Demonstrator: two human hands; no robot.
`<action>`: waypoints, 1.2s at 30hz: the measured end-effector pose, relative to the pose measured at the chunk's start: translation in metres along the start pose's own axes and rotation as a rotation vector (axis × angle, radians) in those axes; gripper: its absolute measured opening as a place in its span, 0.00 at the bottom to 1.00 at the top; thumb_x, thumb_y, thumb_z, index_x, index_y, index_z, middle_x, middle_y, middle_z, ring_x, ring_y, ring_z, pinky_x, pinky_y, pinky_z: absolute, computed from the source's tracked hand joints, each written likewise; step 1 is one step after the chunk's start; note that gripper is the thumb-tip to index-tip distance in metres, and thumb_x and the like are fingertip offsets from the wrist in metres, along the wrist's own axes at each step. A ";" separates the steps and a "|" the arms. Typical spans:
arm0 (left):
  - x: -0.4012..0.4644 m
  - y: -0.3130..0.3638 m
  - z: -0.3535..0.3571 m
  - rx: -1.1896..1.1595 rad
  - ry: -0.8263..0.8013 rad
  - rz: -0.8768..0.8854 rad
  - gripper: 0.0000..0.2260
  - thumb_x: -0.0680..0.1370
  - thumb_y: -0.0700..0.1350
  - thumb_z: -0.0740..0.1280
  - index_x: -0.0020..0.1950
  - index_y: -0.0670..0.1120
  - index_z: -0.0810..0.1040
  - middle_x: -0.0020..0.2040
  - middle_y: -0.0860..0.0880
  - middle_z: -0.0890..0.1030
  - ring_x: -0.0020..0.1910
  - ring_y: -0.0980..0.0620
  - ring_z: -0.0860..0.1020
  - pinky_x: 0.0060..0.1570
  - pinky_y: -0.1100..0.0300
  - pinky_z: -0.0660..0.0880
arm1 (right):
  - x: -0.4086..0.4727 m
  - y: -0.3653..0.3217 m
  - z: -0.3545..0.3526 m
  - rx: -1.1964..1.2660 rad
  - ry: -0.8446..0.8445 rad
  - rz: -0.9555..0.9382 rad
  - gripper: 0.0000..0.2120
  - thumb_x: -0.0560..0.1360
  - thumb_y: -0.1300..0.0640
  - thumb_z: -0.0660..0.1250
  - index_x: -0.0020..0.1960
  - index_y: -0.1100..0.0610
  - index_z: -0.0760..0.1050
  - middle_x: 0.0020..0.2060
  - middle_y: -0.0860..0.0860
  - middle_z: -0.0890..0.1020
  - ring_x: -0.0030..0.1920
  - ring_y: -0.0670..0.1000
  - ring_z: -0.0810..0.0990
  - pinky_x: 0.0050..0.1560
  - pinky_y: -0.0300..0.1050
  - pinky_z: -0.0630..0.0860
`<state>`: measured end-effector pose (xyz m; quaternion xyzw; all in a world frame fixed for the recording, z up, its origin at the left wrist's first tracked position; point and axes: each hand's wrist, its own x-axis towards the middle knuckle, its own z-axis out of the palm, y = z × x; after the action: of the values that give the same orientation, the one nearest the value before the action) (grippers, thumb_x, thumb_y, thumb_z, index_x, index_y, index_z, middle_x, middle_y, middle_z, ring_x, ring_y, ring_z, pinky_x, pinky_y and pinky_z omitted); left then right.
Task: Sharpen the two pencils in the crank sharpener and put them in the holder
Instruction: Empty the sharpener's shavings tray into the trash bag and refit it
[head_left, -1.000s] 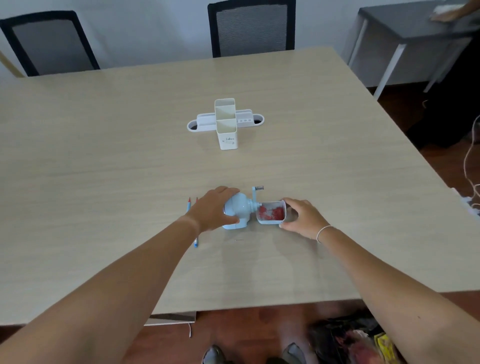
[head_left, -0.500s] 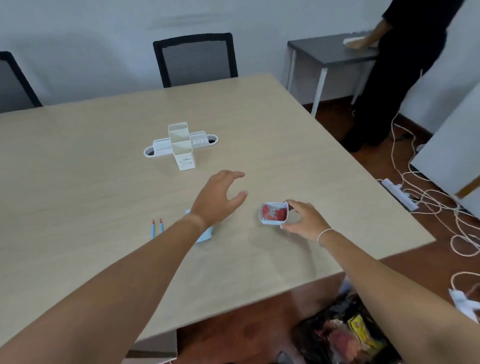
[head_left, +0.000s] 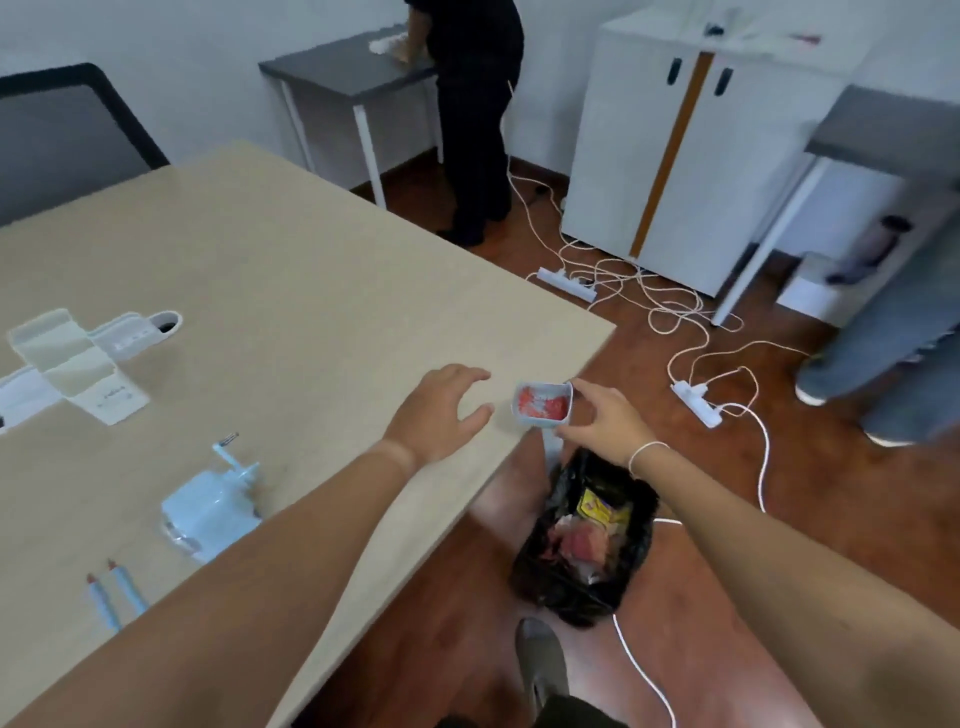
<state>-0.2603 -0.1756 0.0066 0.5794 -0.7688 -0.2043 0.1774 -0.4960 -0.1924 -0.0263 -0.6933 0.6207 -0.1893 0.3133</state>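
- Right hand (head_left: 605, 423) pinches the shavings drawer (head_left: 543, 406) by its near wall; drawer is lifted clear and sits at the worktop (head_left: 291, 270) edge, red shavings inside, upright.
- A second ago that drawer was still butted against the crank sharpener (head_left: 210, 506); now it is well apart, carried out to the right with the head turning the same way.
- Left hand (head_left: 441, 410) has come off the sharpener body; it hovers palm-down with fingers spread, holding nothing, just left of the drawer.
- Sharpener is left behind on the worktop, well back and left of the left hand, crank handle sticking up, drawer slot empty.
- Two pencils (head_left: 111, 595) lie side by side nearer the person than the sharpener, tips pointing away; untouched, tips look blunt but too small to be sure.
- Pencil holder (head_left: 78, 371) stands far left of both hands, empty as far as visible.
- Black-lined trash bin (head_left: 584, 540) on the floor sits just below the right hand.
- Judgement: this is a side step, emptying shavings; likely tip into the bin, then refit the drawer. Sharpening not yet started, so task is barely under way.
- Risk: tilting early spills shavings on the floor.
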 end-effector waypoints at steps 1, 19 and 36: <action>0.003 0.004 0.008 0.006 -0.041 0.027 0.18 0.77 0.49 0.66 0.66 0.48 0.72 0.64 0.48 0.76 0.63 0.47 0.72 0.63 0.60 0.66 | -0.011 0.011 -0.001 0.002 0.019 0.040 0.26 0.66 0.54 0.73 0.62 0.55 0.70 0.51 0.52 0.78 0.53 0.51 0.70 0.50 0.40 0.66; 0.091 -0.006 0.101 0.392 -0.379 0.447 0.21 0.73 0.54 0.59 0.60 0.46 0.78 0.62 0.42 0.77 0.61 0.41 0.76 0.62 0.53 0.71 | -0.022 0.176 0.100 0.160 -0.002 0.509 0.28 0.60 0.53 0.75 0.59 0.50 0.73 0.49 0.58 0.81 0.50 0.60 0.77 0.52 0.52 0.76; 0.109 -0.026 0.129 0.342 -0.322 0.660 0.17 0.74 0.49 0.61 0.60 0.47 0.79 0.67 0.43 0.75 0.72 0.40 0.67 0.70 0.48 0.67 | 0.018 0.215 0.166 0.030 -0.141 0.724 0.25 0.68 0.52 0.70 0.62 0.58 0.69 0.55 0.63 0.78 0.56 0.63 0.77 0.53 0.54 0.75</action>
<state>-0.3342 -0.2732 -0.1134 0.2832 -0.9544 -0.0934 0.0119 -0.5449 -0.1845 -0.2939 -0.4353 0.7999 -0.0271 0.4122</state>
